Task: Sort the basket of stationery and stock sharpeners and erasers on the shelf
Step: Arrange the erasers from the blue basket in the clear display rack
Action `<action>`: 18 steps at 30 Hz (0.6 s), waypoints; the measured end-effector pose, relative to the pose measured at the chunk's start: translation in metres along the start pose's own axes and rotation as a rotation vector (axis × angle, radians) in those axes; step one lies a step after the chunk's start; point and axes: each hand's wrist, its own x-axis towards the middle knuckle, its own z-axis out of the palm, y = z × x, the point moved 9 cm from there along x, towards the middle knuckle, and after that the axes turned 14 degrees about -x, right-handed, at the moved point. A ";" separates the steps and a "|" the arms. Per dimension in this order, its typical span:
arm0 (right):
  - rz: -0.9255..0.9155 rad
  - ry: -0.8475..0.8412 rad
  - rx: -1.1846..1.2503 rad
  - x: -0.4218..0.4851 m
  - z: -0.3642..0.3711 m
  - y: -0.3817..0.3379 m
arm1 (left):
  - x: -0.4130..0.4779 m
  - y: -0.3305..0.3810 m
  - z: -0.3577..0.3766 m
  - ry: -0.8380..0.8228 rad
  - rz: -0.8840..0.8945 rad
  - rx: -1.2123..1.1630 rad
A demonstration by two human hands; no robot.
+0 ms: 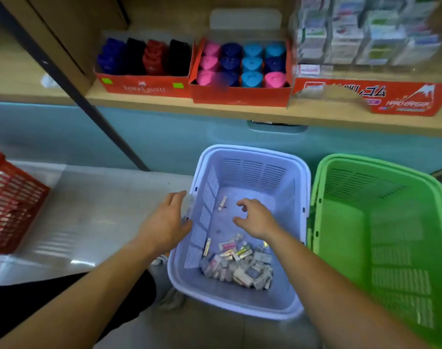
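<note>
A lilac basket (252, 152) stands on the floor below the shelf. A heap of small wrapped erasers (237, 265) lies in its near corner, and one loose eraser (222, 203) lies farther in. My left hand (168, 220) rests against the basket's left rim with relaxed fingers. Over the inside of the basket hovers my right hand (253, 217), fingers loosely curled and holding nothing. On the shelf, a red box holds pink, blue and navy sharpeners (241, 64). Beside it, another red box holds dark sharpeners (144, 57). A clear display of boxed erasers (365, 34) stands at the right.
A green basket (381, 222) with nothing visible inside it stands right of the lilac one, touching it. A red basket (11, 202) sits at the far left on the pale floor. The wooden shelf edge (214, 109) runs above the baskets, with a dark slanted post (71, 84) on the left.
</note>
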 end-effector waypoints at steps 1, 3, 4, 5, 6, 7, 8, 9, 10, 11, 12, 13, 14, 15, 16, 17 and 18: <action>0.033 -0.045 -0.002 0.009 0.015 0.005 | 0.002 -0.005 0.005 0.006 0.001 -0.016; 0.071 -0.093 -0.001 0.032 0.040 0.013 | 0.010 -0.014 0.017 0.016 0.004 -0.069; 0.075 -0.091 -0.009 0.045 0.049 0.016 | 0.014 -0.018 0.023 0.017 0.002 -0.089; 0.073 -0.083 -0.019 0.058 0.055 0.017 | 0.018 -0.021 0.029 0.018 0.004 -0.092; 0.063 -0.073 -0.024 0.071 0.060 0.015 | 0.020 -0.024 0.037 0.018 0.003 -0.083; 0.042 -0.067 -0.032 0.083 0.064 0.013 | 0.020 -0.026 0.043 0.019 -0.001 -0.079; 0.011 -0.063 -0.045 0.096 0.069 0.009 | 0.020 -0.028 0.048 0.026 -0.011 -0.094; -0.022 -0.063 -0.067 0.108 0.075 0.005 | 0.021 -0.030 0.050 0.036 -0.019 -0.117; -0.049 -0.061 -0.092 0.119 0.080 0.004 | 0.022 -0.031 0.050 0.051 -0.019 -0.135; -0.065 -0.060 -0.119 0.127 0.085 0.003 | 0.024 -0.033 0.049 0.065 -0.012 -0.144; -0.076 -0.055 -0.145 0.133 0.087 0.004 | 0.026 -0.034 0.048 0.072 -0.004 -0.158; -0.081 -0.043 -0.181 0.136 0.088 0.004 | 0.027 -0.034 0.047 0.079 0.001 -0.190; -0.076 -0.031 -0.216 0.136 0.089 0.005 | 0.028 -0.035 0.046 0.085 0.004 -0.231; -0.066 -0.032 -0.235 0.133 0.092 0.007 | 0.028 -0.034 0.045 0.092 0.007 -0.265; -0.060 -0.043 -0.235 0.128 0.096 0.008 | 0.028 -0.034 0.045 0.098 0.004 -0.286; -0.055 -0.066 -0.236 0.122 0.104 0.010 | 0.028 -0.034 0.044 0.103 0.000 -0.297; -0.064 -0.086 -0.237 0.115 0.112 0.009 | 0.028 -0.034 0.044 0.108 -0.001 -0.306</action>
